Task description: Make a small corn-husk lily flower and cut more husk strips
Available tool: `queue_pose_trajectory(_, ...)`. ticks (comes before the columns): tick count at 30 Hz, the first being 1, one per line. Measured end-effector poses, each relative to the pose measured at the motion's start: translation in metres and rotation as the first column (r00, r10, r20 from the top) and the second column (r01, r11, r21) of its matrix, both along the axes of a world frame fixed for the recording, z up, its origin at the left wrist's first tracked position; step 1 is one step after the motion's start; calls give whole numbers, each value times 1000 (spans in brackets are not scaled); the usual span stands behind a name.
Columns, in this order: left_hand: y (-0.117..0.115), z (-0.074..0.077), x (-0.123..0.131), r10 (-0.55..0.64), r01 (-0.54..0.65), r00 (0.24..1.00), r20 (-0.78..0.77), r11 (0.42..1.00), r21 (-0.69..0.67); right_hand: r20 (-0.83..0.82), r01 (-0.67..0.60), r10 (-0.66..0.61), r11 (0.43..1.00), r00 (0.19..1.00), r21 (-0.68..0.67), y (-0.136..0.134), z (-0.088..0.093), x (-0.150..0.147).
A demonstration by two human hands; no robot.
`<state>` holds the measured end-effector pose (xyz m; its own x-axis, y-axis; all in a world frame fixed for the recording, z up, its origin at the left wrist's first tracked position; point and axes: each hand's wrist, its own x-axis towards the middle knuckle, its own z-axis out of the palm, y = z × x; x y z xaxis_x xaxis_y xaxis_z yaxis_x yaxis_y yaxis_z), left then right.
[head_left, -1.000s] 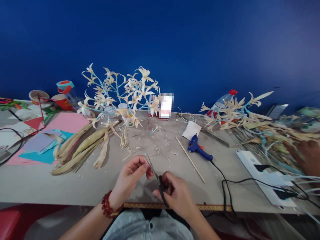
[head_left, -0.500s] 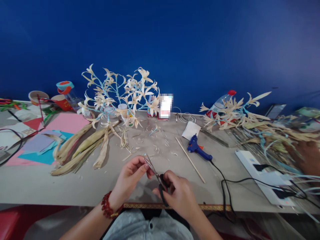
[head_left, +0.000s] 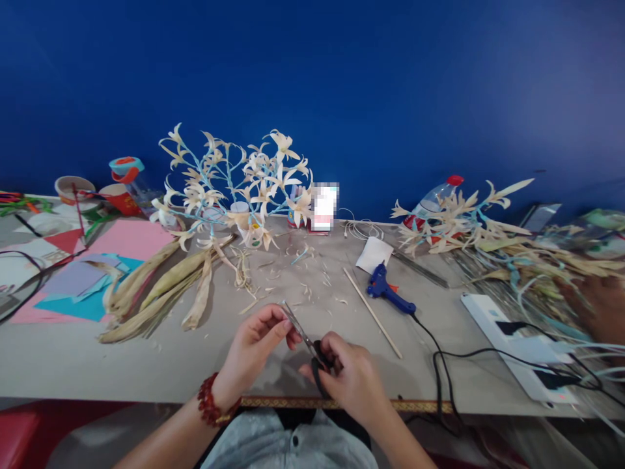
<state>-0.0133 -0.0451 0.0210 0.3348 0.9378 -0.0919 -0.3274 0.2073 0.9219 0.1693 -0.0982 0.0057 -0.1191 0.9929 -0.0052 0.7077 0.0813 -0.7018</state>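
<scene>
In the head view my right hand point(head_left: 349, 371) grips the black handles of a pair of scissors point(head_left: 306, 339). The blades point up and to the left, their tips by the fingers of my left hand point(head_left: 266, 335). That hand is pinched closed; what lies between its fingertips is too small to make out. A red bead bracelet point(head_left: 209, 400) is on my left wrist. Small pale scraps point(head_left: 305, 290) are scattered on the table point(head_left: 170, 371) beyond my hands.
Dried corn husks point(head_left: 166, 286) and coloured paper point(head_left: 141, 240) lie to the left. Husk flowers point(head_left: 263, 189) stand behind. On the right are a stick point(head_left: 372, 312), a blue glue gun point(head_left: 388, 290), and a corded power strip point(head_left: 512, 345). Another person's hand point(head_left: 598, 306) is at far right.
The scissors' blades have come closer together by my left fingertips, and the handles have drawn slightly inward. Both hands stay in nearly the same place.
</scene>
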Motion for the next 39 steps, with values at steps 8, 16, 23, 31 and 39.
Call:
queue_pose_trajectory(8, 1, 2, -1, -12, 17, 996, -83, 998, 58, -233, -11, -8, 997, 972, -79, 6, -9, 4)
queue_pose_trajectory(16, 1, 0, -4, -49, 65, 989, -143, 992, 110, -106, -82, 76, 995, 991, -55, 6, 5, 6)
queue_pose_trajectory(23, 2, 3, -5, -82, 102, 986, -144, 985, 136, 34, -67, 67, 998, 997, -2, 4, 13, 5)
queue_pose_trajectory(31, 2, 9, -3, -81, 94, 990, -116, 989, 115, 82, -70, 65, 995, 995, 65, 5, 11, 6)
queue_pose_trajectory(39, 1, 9, -4, -76, 88, 991, -113, 991, 98, 110, -58, 47, 993, 993, 98, 6, 11, 5)
